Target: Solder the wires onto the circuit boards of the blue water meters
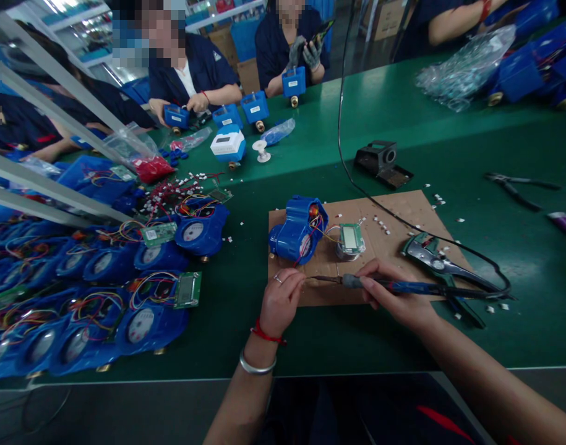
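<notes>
My right hand (pixel 391 293) is closed round a blue-handled soldering iron (pixel 403 286), whose tip points left toward my left hand. My left hand (pixel 281 301) is pinched shut near the iron's tip on something too thin to make out. Both hands hover over a brown cardboard mat (pixel 403 216). On the mat lies an open blue water meter (pixel 297 230) with coloured wires running to a small green circuit board with a display (pixel 351 239).
Several blue meters with loose boards (pixel 125 290) crowd the left of the green table (pixel 496 154). Pliers (pixel 443 266) lie right of my hand, a black iron stand (pixel 382 162) behind the mat. Other people work at the far side.
</notes>
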Tool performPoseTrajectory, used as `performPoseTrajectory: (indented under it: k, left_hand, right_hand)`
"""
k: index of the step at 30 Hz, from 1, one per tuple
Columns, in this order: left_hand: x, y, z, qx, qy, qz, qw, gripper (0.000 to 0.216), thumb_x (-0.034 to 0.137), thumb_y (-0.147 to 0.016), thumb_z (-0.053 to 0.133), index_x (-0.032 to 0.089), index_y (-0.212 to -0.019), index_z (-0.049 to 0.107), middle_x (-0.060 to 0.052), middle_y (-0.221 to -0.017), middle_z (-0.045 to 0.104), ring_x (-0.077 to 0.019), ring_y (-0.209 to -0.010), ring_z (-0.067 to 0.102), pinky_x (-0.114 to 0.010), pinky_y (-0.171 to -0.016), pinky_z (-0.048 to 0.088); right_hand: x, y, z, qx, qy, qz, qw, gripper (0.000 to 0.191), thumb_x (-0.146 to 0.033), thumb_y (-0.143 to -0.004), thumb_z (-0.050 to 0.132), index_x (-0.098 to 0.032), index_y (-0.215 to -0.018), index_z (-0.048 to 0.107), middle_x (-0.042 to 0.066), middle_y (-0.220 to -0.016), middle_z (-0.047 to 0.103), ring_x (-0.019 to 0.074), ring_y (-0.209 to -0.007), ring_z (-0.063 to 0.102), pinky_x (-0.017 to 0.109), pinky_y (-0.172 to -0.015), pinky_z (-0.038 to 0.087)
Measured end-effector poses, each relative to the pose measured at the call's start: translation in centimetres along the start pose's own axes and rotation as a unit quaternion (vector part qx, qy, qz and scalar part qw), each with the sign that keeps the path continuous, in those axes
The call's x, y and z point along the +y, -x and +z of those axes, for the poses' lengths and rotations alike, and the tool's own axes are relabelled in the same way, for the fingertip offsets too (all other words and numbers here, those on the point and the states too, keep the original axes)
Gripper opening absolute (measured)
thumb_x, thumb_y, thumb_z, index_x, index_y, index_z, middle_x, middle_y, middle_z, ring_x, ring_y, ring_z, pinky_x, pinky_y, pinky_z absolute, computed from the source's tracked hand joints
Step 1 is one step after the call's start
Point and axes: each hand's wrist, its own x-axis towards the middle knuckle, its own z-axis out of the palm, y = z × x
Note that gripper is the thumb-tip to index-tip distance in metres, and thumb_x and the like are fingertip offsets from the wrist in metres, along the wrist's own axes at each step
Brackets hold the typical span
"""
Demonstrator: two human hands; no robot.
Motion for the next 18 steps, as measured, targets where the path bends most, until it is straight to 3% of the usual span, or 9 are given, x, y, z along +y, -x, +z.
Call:
performPoseTrajectory:
  k: [18]
  left_hand:
    - [0.07,-0.11,-0.19,-0.008,0.006,-0.004,1.000,0.017,0.015,-0.093,0.049,0.018,-0.097,0.065,-0.007,-0.095,0.066,-0.0184,-0.093,0.062,-0.035,-0.085,0.053]
  right_hand:
    - [-0.19,0.16,0.02,0.002,-0.007,0.009,1.000,0.018,-0.036,-0.092,0.057,-0.018,-0.091,0.057,0.000,-0.062,0.061,0.0095,-0.047,0.056,0.020,-0.042,0.042]
